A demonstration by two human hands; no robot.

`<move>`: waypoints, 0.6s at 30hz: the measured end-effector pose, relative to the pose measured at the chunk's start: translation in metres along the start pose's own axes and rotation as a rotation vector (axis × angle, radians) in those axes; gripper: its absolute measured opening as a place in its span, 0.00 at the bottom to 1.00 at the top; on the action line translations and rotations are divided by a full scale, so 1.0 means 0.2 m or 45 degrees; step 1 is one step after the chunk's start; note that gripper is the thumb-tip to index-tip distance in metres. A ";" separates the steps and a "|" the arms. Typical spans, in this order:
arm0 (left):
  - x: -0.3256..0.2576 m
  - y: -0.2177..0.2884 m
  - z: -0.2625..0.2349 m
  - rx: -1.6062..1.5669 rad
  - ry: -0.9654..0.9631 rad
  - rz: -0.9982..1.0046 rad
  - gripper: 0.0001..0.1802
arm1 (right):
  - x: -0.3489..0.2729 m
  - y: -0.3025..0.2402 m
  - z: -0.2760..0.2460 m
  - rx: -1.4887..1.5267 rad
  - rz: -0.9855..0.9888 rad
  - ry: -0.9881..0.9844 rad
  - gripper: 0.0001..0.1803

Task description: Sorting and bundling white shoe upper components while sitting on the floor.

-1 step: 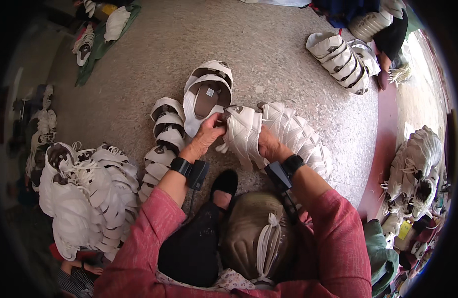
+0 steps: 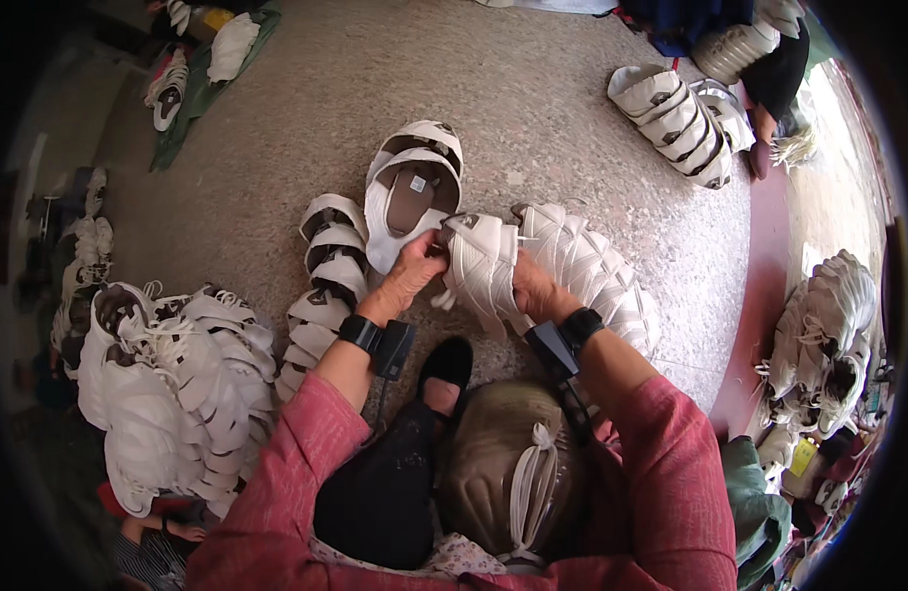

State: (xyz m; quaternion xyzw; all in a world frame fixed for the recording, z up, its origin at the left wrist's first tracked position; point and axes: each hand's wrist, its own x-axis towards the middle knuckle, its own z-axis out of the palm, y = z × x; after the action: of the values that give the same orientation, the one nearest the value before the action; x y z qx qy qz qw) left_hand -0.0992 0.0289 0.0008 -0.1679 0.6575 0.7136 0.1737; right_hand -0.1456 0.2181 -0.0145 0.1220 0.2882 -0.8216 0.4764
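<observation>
A white sneaker (image 2: pixel 482 266) is held between my two hands above the floor. My left hand (image 2: pixel 413 269) is closed at its left edge, thumb and fingers pinched together. On the other side my right hand (image 2: pixel 539 288) grips the shoe, its fingertips partly hidden behind it. A white lace end sticks out near the shoe's right side. Right beside it lies a curved row of nested white sneakers (image 2: pixel 592 266). Just beyond my left hand are two nested white shoes (image 2: pixel 378 212) with brown insoles, their openings facing up.
Another row of nested shoes (image 2: pixel 337 236) runs along my left, next to a large pile of white sneakers (image 2: pixel 159 394). A brownish round bundle with white laces (image 2: pixel 541 453) sits at my lap. More shoes (image 2: pixel 679 123) lie far right, and a shoe pile (image 2: pixel 823 325) stands at right.
The sneaker in my hands has shifted very slightly toward me. Both hands keep their hold, and the surrounding shoes stay where they were.
</observation>
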 end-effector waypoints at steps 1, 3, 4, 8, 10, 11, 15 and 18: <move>-0.01 -0.04 0.02 -0.065 0.034 0.018 0.21 | -0.01 0.02 0.01 -0.036 -0.027 -0.006 0.15; -0.01 -0.02 0.04 -0.083 0.018 -0.052 0.23 | -0.02 0.01 0.02 -0.072 -0.053 -0.005 0.15; -0.01 -0.02 0.04 -0.099 0.002 -0.122 0.24 | -0.03 0.00 0.02 -0.062 -0.018 0.034 0.14; 0.00 -0.07 -0.02 -0.017 0.009 -0.106 0.22 | 0.01 0.04 -0.03 -0.522 -0.260 -0.169 0.14; -0.02 -0.06 0.02 -0.062 0.007 -0.077 0.21 | 0.02 0.04 -0.06 -0.508 -0.242 -0.152 0.15; -0.03 -0.05 0.03 -0.101 0.016 -0.044 0.21 | 0.02 0.04 -0.06 -0.492 -0.225 -0.147 0.15; -0.04 -0.05 0.01 -0.122 -0.089 -0.132 0.21 | 0.03 0.04 -0.06 -0.426 -0.158 -0.123 0.18; -0.05 -0.06 -0.02 -0.205 -0.133 -0.162 0.22 | 0.04 0.04 -0.03 -0.391 -0.127 -0.108 0.20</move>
State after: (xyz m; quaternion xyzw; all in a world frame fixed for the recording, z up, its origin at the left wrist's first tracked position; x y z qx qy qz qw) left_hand -0.0854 0.0264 -0.0060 -0.1851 0.5761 0.7595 0.2387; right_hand -0.1437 0.2125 -0.0250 -0.0016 0.3957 -0.7949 0.4599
